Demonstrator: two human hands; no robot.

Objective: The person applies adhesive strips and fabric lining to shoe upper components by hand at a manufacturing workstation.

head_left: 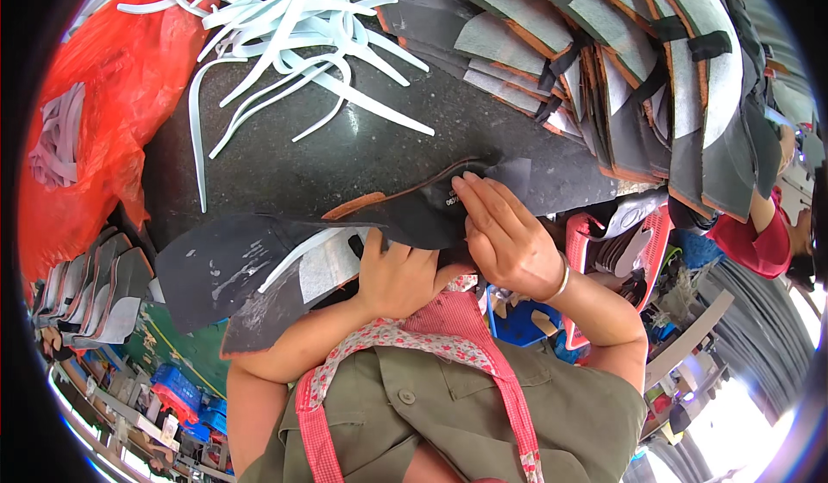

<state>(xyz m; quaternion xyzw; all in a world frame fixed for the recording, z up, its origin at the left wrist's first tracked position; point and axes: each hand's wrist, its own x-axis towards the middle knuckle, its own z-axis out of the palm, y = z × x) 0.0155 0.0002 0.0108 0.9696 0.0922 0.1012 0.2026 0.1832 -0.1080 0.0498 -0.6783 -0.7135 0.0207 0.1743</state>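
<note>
A black leather-like shoe upper piece (423,214) with a brown edge lies at the near edge of the dark table. Bent fingers of my left hand (398,278) grip its near edge, and some fingertips are hidden by the material. My right hand (511,240) presses on the right part of the piece, fingers held together and thumb out of sight. Its left end (207,263) hangs past the table edge, marked with whitish smears. Beside my left hand, a pale strip (302,252) and a white lining patch (329,274) show along the folded underside.
Pale blue strips (302,39) lie tangled on the dark table (285,164). Stacked black panels (595,43) with white linings fill the far right. A red plastic bag (112,112) is at left. Below the right edge hangs a pink basket (576,263). Another person's red sleeve (763,246) shows at right.
</note>
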